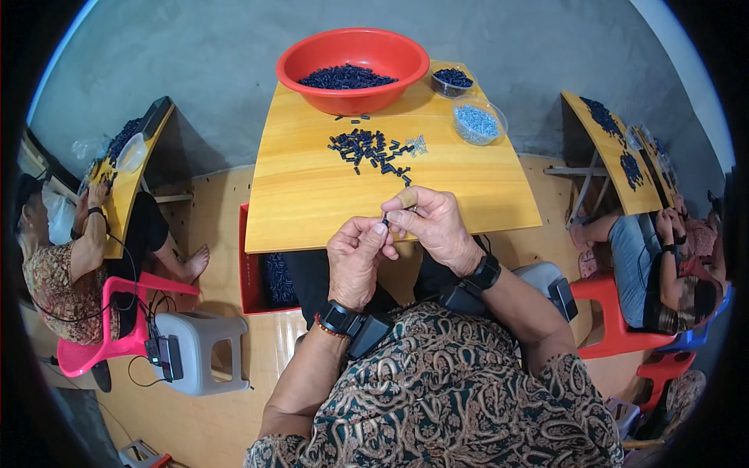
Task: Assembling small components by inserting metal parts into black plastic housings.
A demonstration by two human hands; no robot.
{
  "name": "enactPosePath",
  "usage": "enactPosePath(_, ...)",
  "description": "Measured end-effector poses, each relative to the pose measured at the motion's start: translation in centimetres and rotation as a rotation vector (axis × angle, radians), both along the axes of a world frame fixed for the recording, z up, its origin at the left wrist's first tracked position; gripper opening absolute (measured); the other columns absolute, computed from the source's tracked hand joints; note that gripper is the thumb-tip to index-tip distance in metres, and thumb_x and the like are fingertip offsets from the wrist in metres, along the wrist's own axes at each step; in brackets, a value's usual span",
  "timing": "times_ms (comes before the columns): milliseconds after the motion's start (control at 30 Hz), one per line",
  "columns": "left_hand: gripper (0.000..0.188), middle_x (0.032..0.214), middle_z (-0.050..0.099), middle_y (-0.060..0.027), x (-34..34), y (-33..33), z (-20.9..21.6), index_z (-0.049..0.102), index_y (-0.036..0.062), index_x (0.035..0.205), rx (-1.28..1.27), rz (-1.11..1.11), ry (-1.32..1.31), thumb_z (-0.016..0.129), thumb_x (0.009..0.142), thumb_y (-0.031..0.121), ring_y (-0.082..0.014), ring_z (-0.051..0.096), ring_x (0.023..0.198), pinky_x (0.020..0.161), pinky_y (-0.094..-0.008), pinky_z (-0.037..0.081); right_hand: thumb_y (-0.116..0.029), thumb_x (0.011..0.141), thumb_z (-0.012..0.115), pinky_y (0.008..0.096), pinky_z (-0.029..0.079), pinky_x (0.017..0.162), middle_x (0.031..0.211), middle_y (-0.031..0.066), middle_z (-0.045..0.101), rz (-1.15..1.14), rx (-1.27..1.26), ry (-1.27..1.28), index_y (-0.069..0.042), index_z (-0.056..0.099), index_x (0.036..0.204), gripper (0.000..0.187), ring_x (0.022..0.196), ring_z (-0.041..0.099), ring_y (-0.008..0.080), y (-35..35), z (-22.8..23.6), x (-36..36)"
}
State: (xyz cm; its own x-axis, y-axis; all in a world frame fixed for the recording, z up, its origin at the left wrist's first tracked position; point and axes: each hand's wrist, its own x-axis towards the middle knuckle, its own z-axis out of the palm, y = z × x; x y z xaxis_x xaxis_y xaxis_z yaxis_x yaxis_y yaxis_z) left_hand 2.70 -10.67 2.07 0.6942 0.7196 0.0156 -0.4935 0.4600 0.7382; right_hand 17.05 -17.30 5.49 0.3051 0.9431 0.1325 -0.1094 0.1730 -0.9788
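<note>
From where I stand, the wearer sits at the yellow table (312,203) with both hands brought together just above its near edge. The left hand (357,257) pinches a small dark piece (385,221) between thumb and finger, a narrow grip, and the right hand (435,225) closes its fingertips on the same piece from above (any second bit in there is too small for me to make out). Beyond the hands, a loose heap (363,148) of dark pieces lies on the table, with a few pale bits (416,145) at its right side. At the far end stands a red basin (343,99) holding many more, and right of it a small tub (448,91) of dark pieces; nearer, a clear bowl (502,125) holds pale blue bits. Below the table's left side, a red box (249,273) holds dark pieces too.
</note>
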Motion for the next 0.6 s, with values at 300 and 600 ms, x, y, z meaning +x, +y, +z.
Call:
enactPosePath(300, 0.012, 0.080, 0.064, -0.0065, 0.1, 0.0, -0.1, 0.062, 0.0011, 0.094, 0.122, 0.044, 0.073, 0.064, 0.093, 0.013, -0.0107, 0.058, 0.064, 0.060, -0.0253, 0.052, -0.005, 0.091, 0.065, 0.0203, 0.052, 0.064, 0.085, 0.0028, 0.067, -0.053, 0.019, 0.029, 0.001, 0.066, 0.102, 0.013, 0.071, 0.061, 0.0054, -0.1, -1.2, -0.5)
enactPosePath(600, 0.010, 0.078, 0.064, -0.0066, -0.4, 0.3, -0.1, 0.061, 0.0007, 0.093, 0.156, 0.062, 0.062, 0.063, 0.093, 0.011, -0.0109, 0.058, 0.063, 0.060, -0.0257, 0.052, 0.000, 0.091, 0.062, 0.0228, 0.055, 0.068, 0.093, 0.0053, 0.061, -0.016, 0.148, -0.131, 0.003, 0.066, 0.098, 0.009, 0.076, 0.061, 0.0095, -0.1, -0.1, -0.7)
